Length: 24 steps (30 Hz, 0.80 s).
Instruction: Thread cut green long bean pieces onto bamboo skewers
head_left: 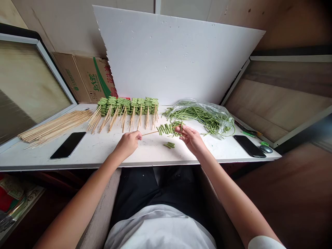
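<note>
"What does the head view show at your remote station?"

"A skewer (149,133) spans the centre of the frame above a white table (95,152), strung with short green bean pieces (164,129). From my remote seat, I see the left hand (129,142), just left of centre, closed in a pinch around its bare end."

"And the other hand?"

"The right hand (191,136), right of centre, has thumb and forefinger nearly together on a bean piece (182,125) near the far end. The other fingers curl loosely; I cannot tell exactly where the tip lies."

"The step in hand?"

"Threading, I judge, with the skewer partly filled. The next move calls for a steady left pinch, the piece lined up crosswise, and an even push inward, right fingertips off the point's path."

"Around them?"

"Loose cut pieces (169,145) lie below centre. Filled skewers (129,106) stand in bundles at upper left of centre, bare sticks (57,126) fan across the left of the frame, and long beans (199,114) spill from a clear plastic bag (220,119) at right of centre"
</note>
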### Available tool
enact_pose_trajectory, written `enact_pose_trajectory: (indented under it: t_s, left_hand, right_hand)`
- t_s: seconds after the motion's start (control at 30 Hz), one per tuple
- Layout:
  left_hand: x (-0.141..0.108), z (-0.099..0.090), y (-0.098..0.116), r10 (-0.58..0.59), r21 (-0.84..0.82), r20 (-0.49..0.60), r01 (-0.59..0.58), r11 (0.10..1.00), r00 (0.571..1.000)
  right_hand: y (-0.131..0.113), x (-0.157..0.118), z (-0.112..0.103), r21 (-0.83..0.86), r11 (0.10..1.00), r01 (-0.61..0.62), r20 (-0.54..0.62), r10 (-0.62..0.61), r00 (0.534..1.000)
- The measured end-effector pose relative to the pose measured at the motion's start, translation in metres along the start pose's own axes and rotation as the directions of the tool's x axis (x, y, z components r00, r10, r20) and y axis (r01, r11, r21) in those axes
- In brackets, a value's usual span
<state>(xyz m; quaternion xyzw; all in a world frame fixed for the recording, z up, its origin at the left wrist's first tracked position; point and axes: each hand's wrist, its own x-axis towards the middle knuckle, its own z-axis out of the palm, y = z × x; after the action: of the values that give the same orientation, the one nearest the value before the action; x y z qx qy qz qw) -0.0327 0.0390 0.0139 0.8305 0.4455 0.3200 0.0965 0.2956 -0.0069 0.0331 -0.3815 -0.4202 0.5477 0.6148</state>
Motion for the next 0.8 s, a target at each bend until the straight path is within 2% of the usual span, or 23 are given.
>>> enact_pose_trajectory:
  t_s: [0.63,0.8]
  left_hand:
    - [0.001,-0.0023,0.0052,-0.02,0.03,0.017,0.019,0.999,1.0]
    - [0.0015,-0.003,0.0052,-0.029,0.051,0.021,0.028,0.998,0.999]
  right_hand:
    - [0.001,-0.0002,0.0007,-0.032,0.999,-0.004,-0.019,0.003,1.0]
    - [0.0017,0.0009,-0.0014,-0.073,0.996,0.059,-0.042,-0.062,0.997]
